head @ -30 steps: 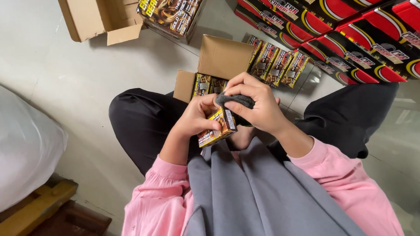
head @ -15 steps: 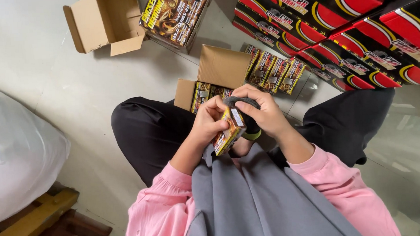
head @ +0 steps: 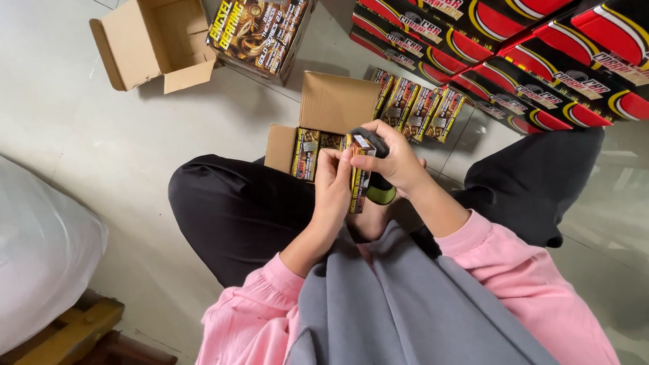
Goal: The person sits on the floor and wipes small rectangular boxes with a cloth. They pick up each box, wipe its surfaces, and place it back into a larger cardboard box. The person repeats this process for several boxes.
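Observation:
Both my hands hold one small printed black-and-yellow box [head: 358,175] upright over my lap. My left hand [head: 332,186] grips its left side. My right hand [head: 391,160] closes around its top and right side, and a dark object with a green patch [head: 379,193] shows just under that hand; what it is I cannot tell. Just beyond my hands sits an open brown carton [head: 335,104] with more small boxes of the same kind [head: 309,152] inside. I sit cross-legged in black trousers and pink sleeves.
A row of several small boxes [head: 418,111] lies on the floor beside the carton. Large red-and-black boxes [head: 524,39] are stacked at the upper right. An empty open carton [head: 155,37] and a dark printed carton [head: 261,26] stand at the top; a white sack [head: 25,257] and a wooden pallet [head: 59,352] lie at left.
The small box has turned from lying tilted in my hands to standing upright. My hands have shifted slightly forward, toward the open carton.

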